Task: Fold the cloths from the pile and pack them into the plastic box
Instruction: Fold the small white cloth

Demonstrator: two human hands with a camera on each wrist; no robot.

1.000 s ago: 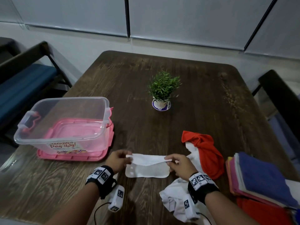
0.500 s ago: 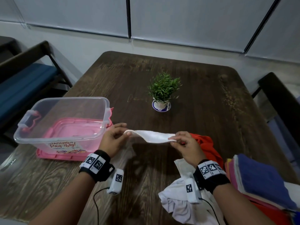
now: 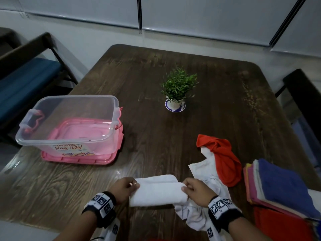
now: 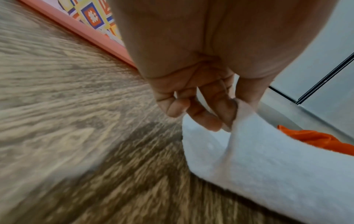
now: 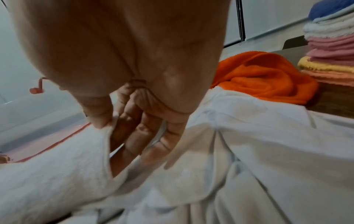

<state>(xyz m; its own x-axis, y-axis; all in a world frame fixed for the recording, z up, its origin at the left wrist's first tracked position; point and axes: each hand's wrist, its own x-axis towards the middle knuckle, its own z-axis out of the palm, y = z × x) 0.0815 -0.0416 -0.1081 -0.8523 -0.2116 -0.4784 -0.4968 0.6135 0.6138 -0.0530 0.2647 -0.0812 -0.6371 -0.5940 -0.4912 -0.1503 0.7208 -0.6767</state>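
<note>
A small white cloth (image 3: 157, 190) lies folded over on the wooden table (image 3: 173, 136) near its front edge. My left hand (image 3: 129, 186) pinches its left end (image 4: 241, 121) between thumb and fingers. My right hand (image 3: 189, 188) pinches the right end (image 5: 107, 133) the same way. The clear plastic box (image 3: 69, 119) stands open at the left on its pink lid (image 3: 78, 159); no cloth shows inside it. To the right lie a crumpled white cloth (image 3: 205, 173) and a red cloth (image 3: 222, 157).
A stack of flat cloths, blue on top (image 3: 281, 181), sits at the table's right front corner. A small potted plant (image 3: 175, 91) stands mid-table. A bench with a blue cushion (image 3: 26, 84) is at the left, a dark chair (image 3: 305, 101) at the right.
Both hands lifted the white cloth's edge up and away, then brought it back toward me and down, so the cloth now lies doubled on the table.
</note>
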